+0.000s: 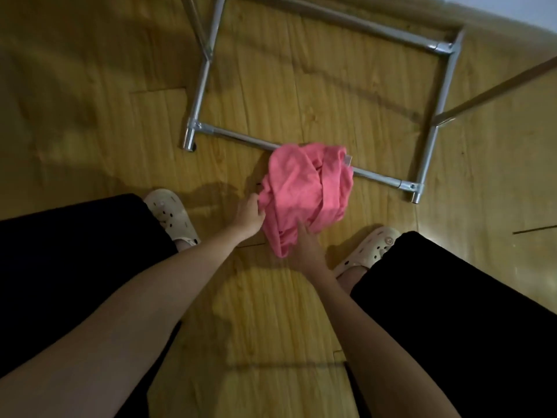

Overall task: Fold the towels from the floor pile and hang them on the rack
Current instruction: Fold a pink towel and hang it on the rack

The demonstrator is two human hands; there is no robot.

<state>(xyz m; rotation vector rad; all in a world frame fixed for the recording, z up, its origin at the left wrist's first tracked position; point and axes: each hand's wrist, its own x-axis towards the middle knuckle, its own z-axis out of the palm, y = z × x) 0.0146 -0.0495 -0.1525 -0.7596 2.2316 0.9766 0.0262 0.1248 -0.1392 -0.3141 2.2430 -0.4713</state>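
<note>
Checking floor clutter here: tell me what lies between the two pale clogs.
In the head view, between left clog and right clog lie both hands, gripping the pink towel, over wooden floor.

A pink towel [304, 194] sits crumpled in a loose heap at the centre of the frame, its upper edge lying over the near bottom bar of the rack [319, 82] (a silver metal tube frame), whose base fills the upper middle and right on the floor.
</note>
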